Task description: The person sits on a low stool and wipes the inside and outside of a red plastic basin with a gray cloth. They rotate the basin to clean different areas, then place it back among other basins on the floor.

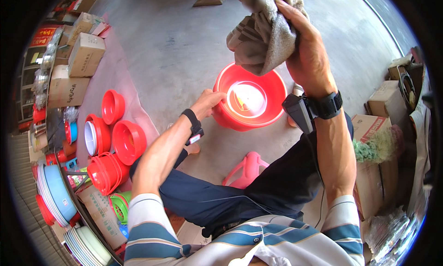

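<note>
My left hand (209, 102) grips the left rim of a red plastic basin (221, 118), thumb over the edge. The basin's inside faces up at me, and bright glare covers part of its bottom. Up and to the right, my right hand (306, 54) holds a bunched grey-brown terry cloth (264, 41) with darker stripes. The cloth hangs above the far edge of the basin and hides part of that rim. Black straps with small devices are on both wrists.
Red plastic basins (129, 141) and a red bucket (107, 172) stand at the left, near cardboard boxes (86, 54) and stacked bowls (57, 193). A pink plastic stool (247, 169) is by my legs. More cartons (370, 127) and a green mesh bundle (372, 146) line the right.
</note>
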Motion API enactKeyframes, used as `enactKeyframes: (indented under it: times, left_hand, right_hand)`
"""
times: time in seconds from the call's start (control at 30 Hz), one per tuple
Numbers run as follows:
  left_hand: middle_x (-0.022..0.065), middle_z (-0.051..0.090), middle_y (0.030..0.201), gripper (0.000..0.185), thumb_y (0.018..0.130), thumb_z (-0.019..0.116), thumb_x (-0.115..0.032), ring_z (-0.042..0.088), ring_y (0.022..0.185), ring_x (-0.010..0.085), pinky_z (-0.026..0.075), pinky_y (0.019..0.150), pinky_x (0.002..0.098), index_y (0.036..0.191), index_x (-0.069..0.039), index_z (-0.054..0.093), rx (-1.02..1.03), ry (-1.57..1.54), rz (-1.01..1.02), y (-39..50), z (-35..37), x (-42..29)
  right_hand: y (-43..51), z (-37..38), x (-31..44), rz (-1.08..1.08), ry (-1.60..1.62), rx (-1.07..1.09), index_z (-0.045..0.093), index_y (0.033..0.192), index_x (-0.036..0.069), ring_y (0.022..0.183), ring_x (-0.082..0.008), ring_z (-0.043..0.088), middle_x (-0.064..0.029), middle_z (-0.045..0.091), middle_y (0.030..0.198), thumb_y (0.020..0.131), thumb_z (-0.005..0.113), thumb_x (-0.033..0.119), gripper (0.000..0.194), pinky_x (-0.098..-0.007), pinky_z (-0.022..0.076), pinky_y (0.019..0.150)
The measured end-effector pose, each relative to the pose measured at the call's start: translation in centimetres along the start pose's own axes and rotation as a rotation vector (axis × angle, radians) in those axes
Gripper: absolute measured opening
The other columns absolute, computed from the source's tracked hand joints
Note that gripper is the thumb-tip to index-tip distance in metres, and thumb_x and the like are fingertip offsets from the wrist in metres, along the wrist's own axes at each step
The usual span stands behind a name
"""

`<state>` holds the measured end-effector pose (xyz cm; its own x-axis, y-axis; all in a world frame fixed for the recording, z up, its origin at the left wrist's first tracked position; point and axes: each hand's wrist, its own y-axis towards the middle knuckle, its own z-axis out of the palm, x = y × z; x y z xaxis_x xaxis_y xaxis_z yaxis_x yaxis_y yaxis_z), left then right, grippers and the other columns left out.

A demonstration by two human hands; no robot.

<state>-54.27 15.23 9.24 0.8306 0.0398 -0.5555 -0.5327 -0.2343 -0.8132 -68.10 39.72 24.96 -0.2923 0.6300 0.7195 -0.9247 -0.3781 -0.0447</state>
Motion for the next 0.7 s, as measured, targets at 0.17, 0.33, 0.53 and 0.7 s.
enactKeyframes:
  times: [0.17,0.33,0.53,0.7]
  left_hand:
    - [0.0137,0.073,0.090,0.024,0.081,0.070,-0.012,0.075,0.083,0.0252,0.063,0.069,0.0473,0.098,0.004,0.068,0.004,-0.217,0.095,4.2,2.9,4.6]
    - [0.0149,0.074,0.109,0.033,0.086,0.067,-0.013,0.075,0.095,0.0308,0.063,0.085,0.0540,0.115,0.003,0.066,0.033,-0.355,0.030,4.5,1.0,7.8]
    - [0.0148,0.073,0.123,0.036,0.096,0.061,-0.018,0.073,0.112,0.0309,0.061,0.092,0.0563,0.129,-0.003,0.065,-0.014,-0.262,-0.109,5.0,-0.4,12.8]
    - [0.0142,0.074,0.116,0.034,0.097,0.061,-0.021,0.074,0.106,0.0283,0.062,0.089,0.0569,0.124,-0.001,0.064,-0.099,-0.180,-0.029,5.2,-0.3,17.1]
  right_hand:
    - [0.4,-0.4,0.5,0.048,-0.004,0.038,0.065,0.137,0.004,0.111,-0.0162,0.069,-0.0059,0.072,0.123,0.106,0.066,0.031,0.041,-0.0331,0.0529,0.100]
    - [0.2,0.1,1.0,0.085,-0.030,0.064,0.069,0.127,0.006,0.092,-0.0149,0.070,-0.0040,0.075,0.104,0.106,0.064,0.030,0.032,-0.0310,0.0560,0.082]
    - [-0.2,0.5,1.2,0.074,-0.073,0.049,0.069,0.127,0.005,0.093,-0.0145,0.070,-0.0038,0.075,0.104,0.106,0.063,0.029,0.032,-0.0307,0.0557,0.085]
    - [-0.2,0.6,1.2,0.074,-0.088,0.011,0.069,0.127,0.005,0.091,-0.0137,0.070,-0.0034,0.075,0.104,0.106,0.064,0.028,0.032,-0.0298,0.0553,0.083]
